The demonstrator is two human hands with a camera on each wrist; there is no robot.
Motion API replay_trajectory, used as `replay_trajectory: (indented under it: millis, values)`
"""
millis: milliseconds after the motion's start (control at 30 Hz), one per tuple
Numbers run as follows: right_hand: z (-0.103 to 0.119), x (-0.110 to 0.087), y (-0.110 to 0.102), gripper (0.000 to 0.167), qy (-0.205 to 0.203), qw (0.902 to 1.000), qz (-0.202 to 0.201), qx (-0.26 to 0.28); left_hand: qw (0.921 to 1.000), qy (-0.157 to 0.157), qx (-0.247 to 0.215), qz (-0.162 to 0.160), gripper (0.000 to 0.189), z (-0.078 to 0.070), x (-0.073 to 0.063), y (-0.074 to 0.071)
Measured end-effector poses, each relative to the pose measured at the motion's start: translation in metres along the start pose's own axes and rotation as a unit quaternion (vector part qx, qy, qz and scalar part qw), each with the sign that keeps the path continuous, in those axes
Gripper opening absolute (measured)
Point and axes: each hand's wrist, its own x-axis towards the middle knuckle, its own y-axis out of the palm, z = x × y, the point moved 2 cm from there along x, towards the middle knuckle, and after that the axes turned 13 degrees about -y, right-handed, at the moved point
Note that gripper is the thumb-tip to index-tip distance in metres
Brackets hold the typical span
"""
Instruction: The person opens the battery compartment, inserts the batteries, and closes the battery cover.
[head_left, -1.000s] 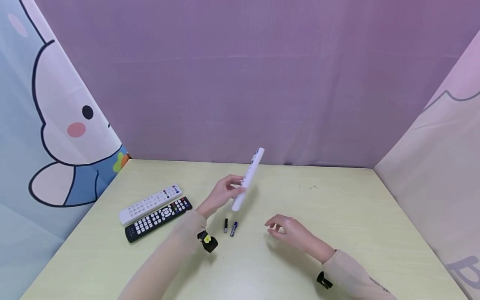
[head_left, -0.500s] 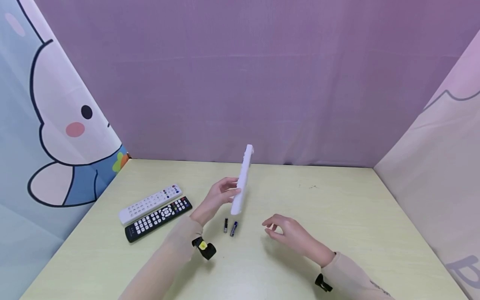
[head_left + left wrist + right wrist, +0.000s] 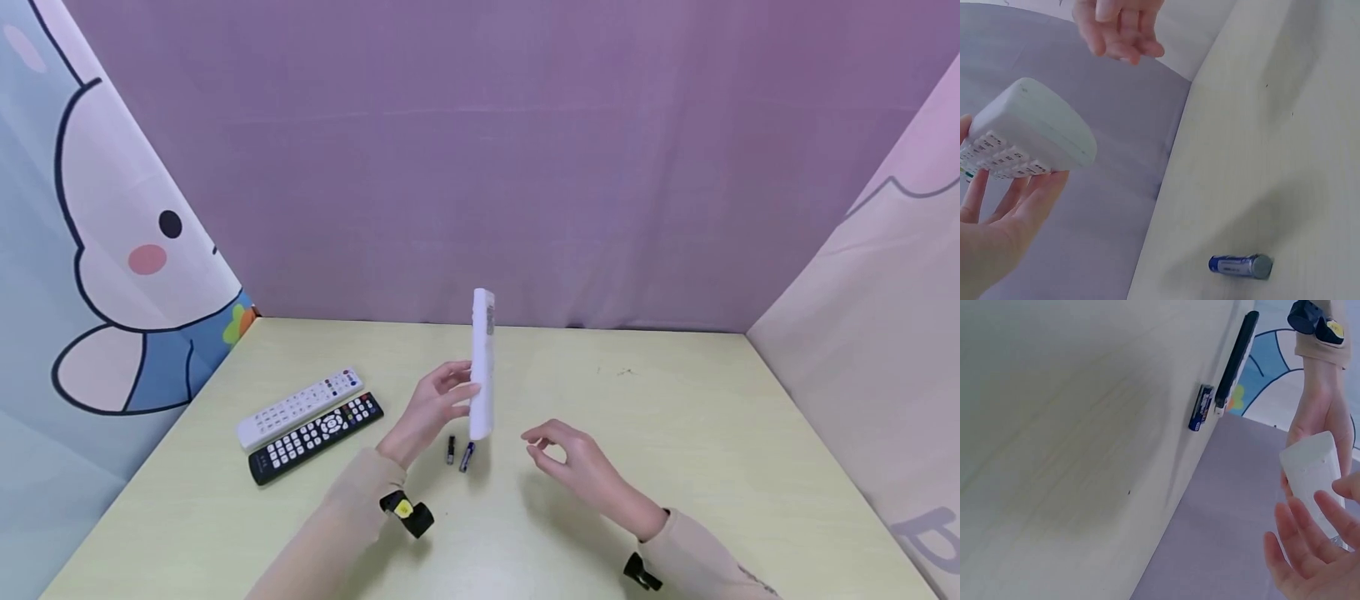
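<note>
Left hand [image 3: 429, 407] gripped a white remote [image 3: 482, 367] by its edges between thumb and fingers, holding it clear of the worktop [image 3: 637, 400], turned on edge with its keys facing left. Right hand [image 3: 573, 467] held nothing; its fingers curved loosely, well to the right of the remote.

Slipping looked the likeliest fault: only the left hand bore the smooth case, and contact seemed to be mostly at the fingers, so a push from the right on the back could have twisted it or squeezed it loose. Fingers bunched on the key side might also have pressed buttons by accident.

Below the remote's near end, a dark battery [image 3: 451, 450] and a blue battery [image 3: 467, 457] lay side by side, slightly apart. Being round, either could have rolled if a dropped remote or a low sleeve knocked it. Farther left, a black remote [image 3: 316, 438] and a second white remote [image 3: 300, 410] seemed out of harm's way unless the left forearm swung wide.
</note>
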Motion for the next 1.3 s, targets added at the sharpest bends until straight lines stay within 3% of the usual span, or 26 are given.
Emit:
replay_trajectory:
  millis: [267, 467, 633, 767, 933, 1100, 1300]
  values:
    - [0.006, 0.003, 0.003, 0.017, 0.016, 0.9982, -0.05, 0.028, 0.9989, 0.01, -0.044, -0.009, 0.043, 0.0, -0.011, 0.008]
    - [0.009, 0.006, 0.005, 0.025, 0.076, 0.99, -0.065, 0.099, 0.9976, 0.028, -0.061, -0.021, 0.038, 0.001, -0.018, 0.015]
    - [0.013, 0.008, 0.006, 0.033, 0.131, 0.9699, -0.076, 0.191, 0.996, 0.043, -0.072, -0.03, 0.034, 0.002, -0.025, 0.022]
    - [0.015, 0.009, 0.008, 0.037, 0.161, 0.9404, -0.097, 0.283, 0.995, 0.058, -0.074, -0.035, 0.033, 0.002, -0.031, 0.027]
    - [0.016, 0.011, 0.008, 0.043, 0.157, 0.9106, -0.118, 0.364, 0.9929, 0.072, -0.084, -0.044, 0.03, 0.001, -0.036, 0.034]
    - [0.018, 0.013, 0.009, 0.045, 0.164, 0.9012, -0.125, 0.381, 0.9899, 0.084, -0.101, -0.054, 0.03, 0.002, -0.04, 0.039]
    - [0.018, 0.013, 0.009, 0.045, 0.184, 0.9022, -0.127, 0.369, 0.9897, 0.082, -0.09, -0.075, 0.032, 0.004, -0.045, 0.045]
